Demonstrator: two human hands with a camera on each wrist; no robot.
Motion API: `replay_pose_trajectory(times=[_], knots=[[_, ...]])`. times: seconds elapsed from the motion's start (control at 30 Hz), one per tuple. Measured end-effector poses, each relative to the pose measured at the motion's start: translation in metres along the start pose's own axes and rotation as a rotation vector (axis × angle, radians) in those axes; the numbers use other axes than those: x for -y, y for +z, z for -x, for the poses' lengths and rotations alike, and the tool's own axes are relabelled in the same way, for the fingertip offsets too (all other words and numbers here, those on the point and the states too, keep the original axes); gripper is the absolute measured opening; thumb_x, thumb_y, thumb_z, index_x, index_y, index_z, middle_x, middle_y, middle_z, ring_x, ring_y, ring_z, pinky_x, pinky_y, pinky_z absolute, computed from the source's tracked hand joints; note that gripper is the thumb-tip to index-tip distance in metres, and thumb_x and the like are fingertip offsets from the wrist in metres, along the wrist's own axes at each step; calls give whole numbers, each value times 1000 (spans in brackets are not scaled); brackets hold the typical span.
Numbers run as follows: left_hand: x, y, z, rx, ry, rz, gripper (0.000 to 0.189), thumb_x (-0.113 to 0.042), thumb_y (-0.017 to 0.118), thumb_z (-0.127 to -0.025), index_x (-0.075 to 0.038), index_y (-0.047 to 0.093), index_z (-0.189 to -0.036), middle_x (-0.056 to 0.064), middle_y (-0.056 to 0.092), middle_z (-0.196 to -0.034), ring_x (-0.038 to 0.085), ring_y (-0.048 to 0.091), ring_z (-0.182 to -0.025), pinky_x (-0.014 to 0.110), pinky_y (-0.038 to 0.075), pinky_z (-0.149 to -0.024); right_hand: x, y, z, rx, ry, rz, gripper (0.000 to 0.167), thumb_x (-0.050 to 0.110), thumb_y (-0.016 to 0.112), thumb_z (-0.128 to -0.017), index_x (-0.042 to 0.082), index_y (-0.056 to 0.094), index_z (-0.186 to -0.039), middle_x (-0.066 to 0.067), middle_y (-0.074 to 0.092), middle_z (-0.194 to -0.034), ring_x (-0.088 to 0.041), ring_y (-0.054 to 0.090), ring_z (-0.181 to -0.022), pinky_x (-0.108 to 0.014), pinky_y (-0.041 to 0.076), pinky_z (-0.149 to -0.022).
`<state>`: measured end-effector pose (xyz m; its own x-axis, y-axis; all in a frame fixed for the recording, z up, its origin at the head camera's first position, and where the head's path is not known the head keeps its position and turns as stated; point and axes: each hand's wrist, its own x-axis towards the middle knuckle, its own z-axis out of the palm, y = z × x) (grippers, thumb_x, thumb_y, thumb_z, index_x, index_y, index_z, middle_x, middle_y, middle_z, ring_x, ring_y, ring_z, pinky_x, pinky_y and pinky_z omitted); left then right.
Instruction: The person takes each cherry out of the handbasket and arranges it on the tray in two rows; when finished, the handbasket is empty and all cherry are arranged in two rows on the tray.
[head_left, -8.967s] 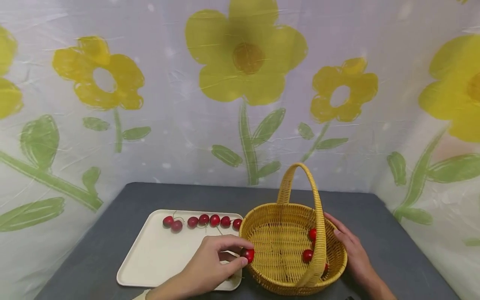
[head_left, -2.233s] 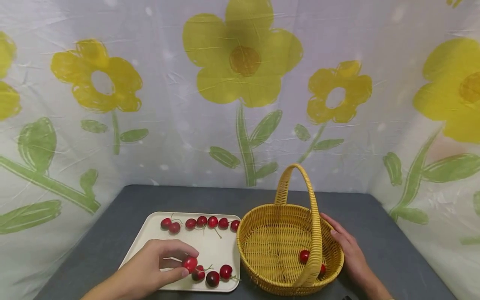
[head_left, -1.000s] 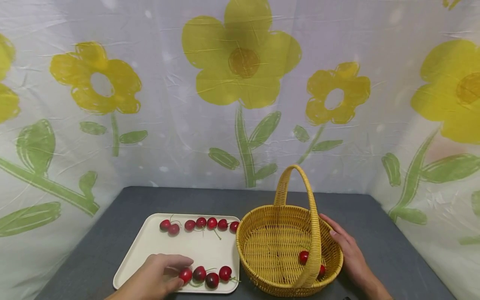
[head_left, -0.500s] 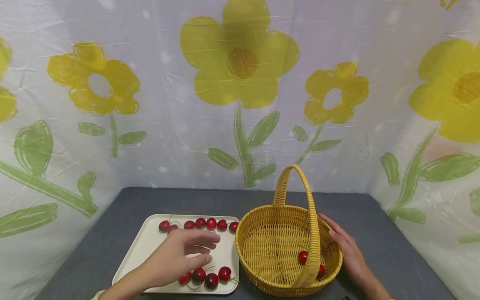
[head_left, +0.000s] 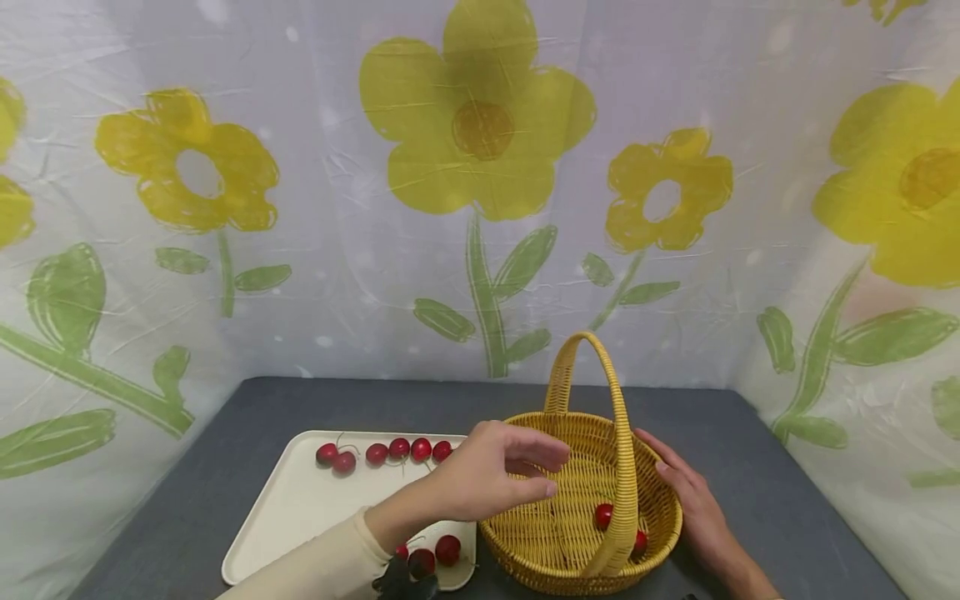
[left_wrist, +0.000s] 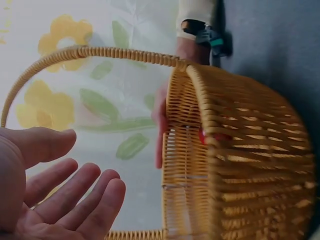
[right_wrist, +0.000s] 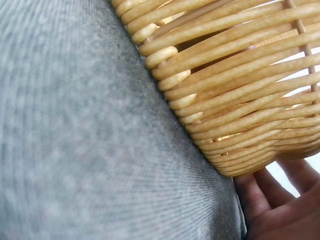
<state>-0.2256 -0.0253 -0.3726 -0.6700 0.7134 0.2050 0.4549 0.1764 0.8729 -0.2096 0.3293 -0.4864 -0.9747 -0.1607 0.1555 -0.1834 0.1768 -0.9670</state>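
Note:
A yellow wicker basket with a tall handle stands on the table; two red cherries show at its right side, partly behind the handle. My left hand hovers over the basket's left rim, fingers spread and holding nothing. On the basket's right side, my right hand rests with extended fingers along the outer wall; in the right wrist view its fingers touch the wicker. To the left lies a cream tray with a back row of cherries and more cherries at its front right.
The left sleeve and a dark wrist device cover part of the tray's front and its cherries. The dark grey table ends against a flower-printed curtain at the back and sides.
My left hand carried cherries from the basket to the tray's front row, let the last one go there, and moved right over the basket. Fewer cherries show inside. My right hand stays put.

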Motion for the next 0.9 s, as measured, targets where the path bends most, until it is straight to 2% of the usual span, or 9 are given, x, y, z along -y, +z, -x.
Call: replay_pose_trajectory(times=[0.2,0.37,0.5,0.67,0.73,0.83,0.9], knots=[[-1,17,-35,21,-19,0,34,-16,82,-99,-15,78,-133,2,81,-129,9,77,-117,21,60,-98,0,1,0,-23,-3,28,54,36,33,-122,17,36,-173,20,50,-161,8,57,-137,-17,54,-105],[-1,32,-58,67,-51,-84,36,-19,84,-99,-13,78,-134,-4,81,-126,3,76,-112,18,59,-95,1,0,0,-20,-21,43,53,33,32,-122,17,36,-173,21,50,-160,7,57,-137,-17,54,-104],[0,43,-73,142,-71,-213,33,-20,84,-98,-12,79,-130,-7,83,-120,-2,75,-103,16,58,-92,1,-1,0,-14,-20,47,53,33,32,-122,18,35,-173,20,49,-161,7,57,-137,-17,53,-104],[0,54,-84,278,-39,-470,14,-19,85,-97,-16,84,-111,-10,82,-111,-5,72,-95,12,55,-84,0,-1,0,-12,-23,53,53,32,31,-123,17,34,-173,20,48,-161,6,58,-136,-17,54,-104],[-1,59,-86,328,-36,-578,14,-21,85,-97,-18,85,-111,-12,81,-113,-4,71,-99,11,55,-85,0,-1,0,-10,-33,49,54,32,31,-123,13,33,-173,21,48,-161,7,58,-137,-17,54,-104],[-1,65,-90,399,-53,-702,21,-26,85,-99,-22,83,-119,-16,79,-121,-2,70,-110,11,53,-92,-1,-2,0,1,-46,26,55,31,31,-123,9,30,-173,22,48,-161,6,58,-137,-18,55,-105],[-1,67,-92,459,-54,-754,19,-27,83,-100,-24,82,-119,-17,78,-118,-2,69,-105,11,51,-89,-1,-2,0,9,-52,12,56,30,31,-123,7,29,-174,22,48,-161,5,59,-137,-19,55,-105]])
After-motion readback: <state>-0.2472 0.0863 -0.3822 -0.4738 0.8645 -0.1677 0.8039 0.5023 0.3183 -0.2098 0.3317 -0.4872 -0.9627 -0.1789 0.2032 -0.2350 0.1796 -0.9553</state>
